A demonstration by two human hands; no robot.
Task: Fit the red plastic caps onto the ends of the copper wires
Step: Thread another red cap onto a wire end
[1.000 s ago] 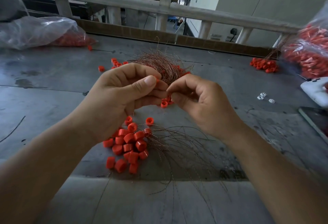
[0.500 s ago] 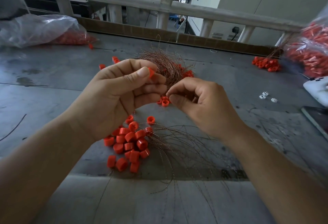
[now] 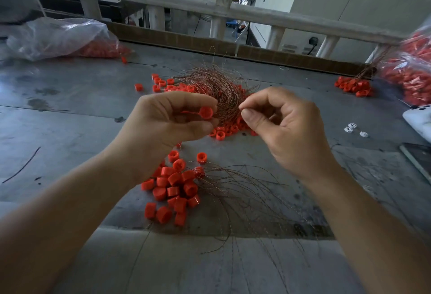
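Nearest, a seam crosses the bench (image 3: 70, 130) just under the forearms. Loose copper wires (image 3: 245, 195) fan across that seam towards the near edge. Touching their left ends lies a pile of red caps (image 3: 175, 186), just below the left wrist.

Above these, both hands are raised and a little apart. The left hand (image 3: 168, 128) has its thumb and fingers curled round one red cap (image 3: 206, 113), whose open end faces the right hand. The right hand (image 3: 282, 128) has its thumb and forefinger closed in a pinch on a wire strand (image 3: 240, 107), which is too fine to follow further. Its other fingers are curled.

Behind the hands, a tangle of wires (image 3: 217, 88) rests on scattered caps (image 3: 224, 130). Left of the arms the bench lies bare out to a plastic bag of caps (image 3: 63, 37). The right side is tighter, with small white pieces (image 3: 354, 129), a white device (image 3: 419, 118) and a dark flat slab (image 3: 417, 156) at the edge. Beyond them are a capped bundle (image 3: 352, 86) and a second bag (image 3: 410, 72).

A brown strip (image 3: 186, 39) lines the far edge, with a pale railing (image 3: 233, 11) behind it.
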